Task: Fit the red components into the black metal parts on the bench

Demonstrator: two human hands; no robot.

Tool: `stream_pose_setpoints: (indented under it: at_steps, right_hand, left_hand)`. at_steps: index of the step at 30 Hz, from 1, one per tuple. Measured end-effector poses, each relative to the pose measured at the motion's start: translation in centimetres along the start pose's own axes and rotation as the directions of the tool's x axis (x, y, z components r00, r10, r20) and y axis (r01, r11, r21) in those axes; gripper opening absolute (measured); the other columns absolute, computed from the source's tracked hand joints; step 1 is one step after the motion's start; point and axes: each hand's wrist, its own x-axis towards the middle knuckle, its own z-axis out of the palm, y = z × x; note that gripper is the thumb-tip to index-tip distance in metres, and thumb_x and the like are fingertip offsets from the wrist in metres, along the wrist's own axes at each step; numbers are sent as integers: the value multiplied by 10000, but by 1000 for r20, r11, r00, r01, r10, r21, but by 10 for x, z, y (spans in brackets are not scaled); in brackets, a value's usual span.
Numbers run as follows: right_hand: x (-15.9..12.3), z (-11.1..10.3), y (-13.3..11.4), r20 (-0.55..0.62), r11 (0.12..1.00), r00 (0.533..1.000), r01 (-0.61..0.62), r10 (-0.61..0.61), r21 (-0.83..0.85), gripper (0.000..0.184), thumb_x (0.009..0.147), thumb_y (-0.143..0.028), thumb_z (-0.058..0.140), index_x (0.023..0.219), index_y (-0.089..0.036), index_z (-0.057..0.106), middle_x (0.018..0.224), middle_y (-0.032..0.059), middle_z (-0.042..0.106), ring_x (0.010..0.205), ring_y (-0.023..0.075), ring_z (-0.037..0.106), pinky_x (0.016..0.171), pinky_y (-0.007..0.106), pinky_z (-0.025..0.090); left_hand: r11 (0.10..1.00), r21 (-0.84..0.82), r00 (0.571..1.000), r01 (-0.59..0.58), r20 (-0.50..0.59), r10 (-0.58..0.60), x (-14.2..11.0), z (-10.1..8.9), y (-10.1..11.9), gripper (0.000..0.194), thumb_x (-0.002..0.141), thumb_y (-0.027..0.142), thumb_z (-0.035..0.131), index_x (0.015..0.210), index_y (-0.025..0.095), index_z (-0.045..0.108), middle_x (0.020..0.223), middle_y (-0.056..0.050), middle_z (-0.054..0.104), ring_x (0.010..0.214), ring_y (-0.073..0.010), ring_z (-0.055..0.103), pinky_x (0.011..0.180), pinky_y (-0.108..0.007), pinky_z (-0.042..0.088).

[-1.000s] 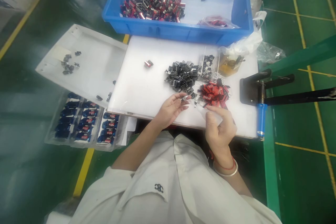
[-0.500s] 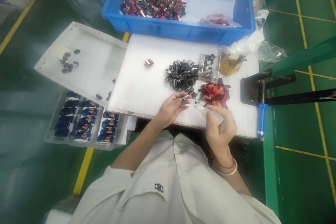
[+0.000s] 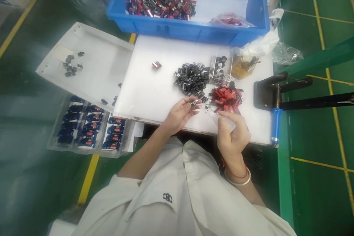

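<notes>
Grasps 1 small part (image 3: 195, 102) in left grip (image 3: 179, 115) beside black pile (image 3: 191, 80); holds right grip (image 3: 233, 136) near red pile (image 3: 226, 97), cannot tell whether clenched.

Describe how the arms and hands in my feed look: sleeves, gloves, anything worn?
The left hand and right hand are gloveless. Loose off-white sleeves leave the forearms bare. A thin red cord and pale bangle circle the right wrist.

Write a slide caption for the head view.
At a white table: left hand holding a small part, right hand beside a pile of red pieces.
</notes>
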Motion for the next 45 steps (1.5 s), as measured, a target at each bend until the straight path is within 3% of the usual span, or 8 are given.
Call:
stream_pose_setpoints:
  at_steps: [45]
  right_hand:
    - [1, -1, 1, 3, 998, 998, -62, 62, -12, 180, 938, -351, 563, 975, -220, 680, 836, 42, 729, 806, 214, 699, 721, 345, 538]
  left_hand:
    - [1000, 11, 1000, 2, -12, -2, 0, 0, 0, 266, 789, 285, 785, 1018, 182, 697, 1087, -72, 720, 941, -145, 659, 888, -283, 475]
